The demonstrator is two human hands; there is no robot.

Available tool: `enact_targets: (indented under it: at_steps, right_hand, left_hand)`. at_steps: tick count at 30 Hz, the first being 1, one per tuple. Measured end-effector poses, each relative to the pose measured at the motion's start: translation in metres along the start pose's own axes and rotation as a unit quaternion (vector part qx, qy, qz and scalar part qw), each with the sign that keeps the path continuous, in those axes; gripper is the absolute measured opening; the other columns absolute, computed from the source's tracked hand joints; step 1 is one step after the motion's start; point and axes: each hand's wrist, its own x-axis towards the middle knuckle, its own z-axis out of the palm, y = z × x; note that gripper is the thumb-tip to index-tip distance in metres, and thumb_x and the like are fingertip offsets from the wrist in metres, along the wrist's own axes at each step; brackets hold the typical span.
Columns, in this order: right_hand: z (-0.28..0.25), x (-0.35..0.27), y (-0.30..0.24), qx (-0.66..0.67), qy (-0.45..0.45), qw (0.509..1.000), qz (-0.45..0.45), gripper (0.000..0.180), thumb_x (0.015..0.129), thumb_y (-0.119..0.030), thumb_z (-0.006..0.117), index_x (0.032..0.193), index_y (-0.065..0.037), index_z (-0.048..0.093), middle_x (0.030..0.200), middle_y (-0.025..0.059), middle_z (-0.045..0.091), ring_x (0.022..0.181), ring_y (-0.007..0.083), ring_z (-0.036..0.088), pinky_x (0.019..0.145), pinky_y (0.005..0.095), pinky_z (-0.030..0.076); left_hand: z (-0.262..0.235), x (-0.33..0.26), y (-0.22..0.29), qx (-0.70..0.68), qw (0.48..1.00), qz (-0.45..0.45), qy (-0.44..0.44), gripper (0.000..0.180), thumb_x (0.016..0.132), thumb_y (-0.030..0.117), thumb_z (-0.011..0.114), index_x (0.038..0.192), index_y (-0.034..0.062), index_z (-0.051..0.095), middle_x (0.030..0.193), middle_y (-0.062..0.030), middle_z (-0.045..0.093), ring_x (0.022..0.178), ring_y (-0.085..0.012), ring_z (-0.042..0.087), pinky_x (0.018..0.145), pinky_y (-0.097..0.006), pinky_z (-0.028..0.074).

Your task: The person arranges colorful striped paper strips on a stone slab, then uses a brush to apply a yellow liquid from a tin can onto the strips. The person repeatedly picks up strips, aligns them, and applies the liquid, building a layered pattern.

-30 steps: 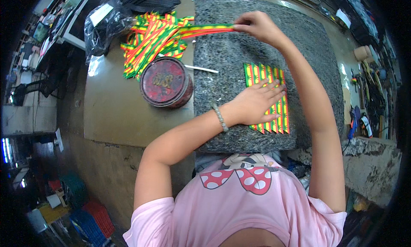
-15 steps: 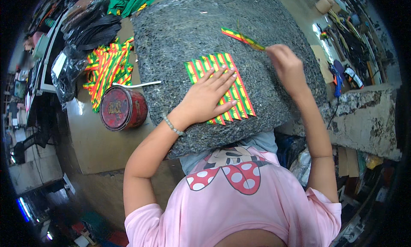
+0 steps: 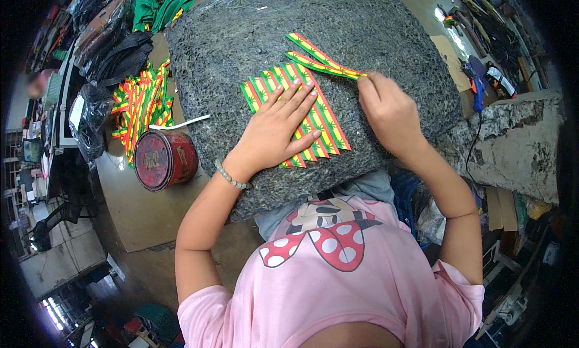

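Observation:
My left hand (image 3: 268, 128) lies flat with its fingers spread over a row of striped ribbon strips (image 3: 326, 131). These are red, yellow and green with dark leaf shapes, set side by side at a slant on a dark speckled foam block (image 3: 241, 40). To the right, my right hand (image 3: 389, 113) pinches the near ends of two more ribbon strips (image 3: 319, 53). Their far ends part into a narrow V beyond the row. The fingertips of my right hand are slightly blurred.
Left of the block stands a red round tin (image 3: 175, 158) with a worn lid, a white stick (image 3: 187, 122) beside it. A loose heap of ribbon strips (image 3: 142, 113) lies behind. Green cloth (image 3: 163, 10) is at the far left, a blue-handled tool (image 3: 478, 98) at the right.
My right hand has come nearer and slightly left with the ribbon strips, which now show clearly as two. My left hand stays flat on the row. The whole view has shifted a little.

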Motion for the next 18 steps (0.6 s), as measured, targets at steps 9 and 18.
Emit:
enact_targets:
  at_steps: [9, 18]
  right_hand:
    - [-0.003, -0.010, -0.018, 0.046, -0.131, 0.990, -0.016, 0.035, 0.083, -0.008, 0.060, 0.117, 0.001, 0.058, 0.092, 0.0122, 0.057, 0.081, 0.0246, 0.067, 0.067, 0.0344, 0.056]
    - [-0.007, -0.025, -0.015, 0.117, -0.102, 0.987, -0.035, 0.034, 0.083, -0.008, 0.059, 0.115, 0.005, 0.060, 0.107, 0.0162, 0.062, 0.090, 0.0293, 0.067, 0.076, 0.0370, 0.056]
  left_hand:
    - [-0.014, 0.005, 0.009, 0.010, 1.000, -0.011, -0.015, 0.068, 0.100, 0.042, 0.054, 0.153, 0.0029, 0.038, 0.160, -0.0185, 0.034, 0.149, -0.0369, 0.030, 0.123, -0.049, 0.022]
    - [0.000, 0.025, 0.010, 0.012, 0.999, 0.032, -0.001, 0.065, 0.103, 0.038, 0.049, 0.155, 0.0013, 0.033, 0.162, -0.0179, 0.032, 0.150, -0.0363, 0.028, 0.124, -0.048, 0.020]
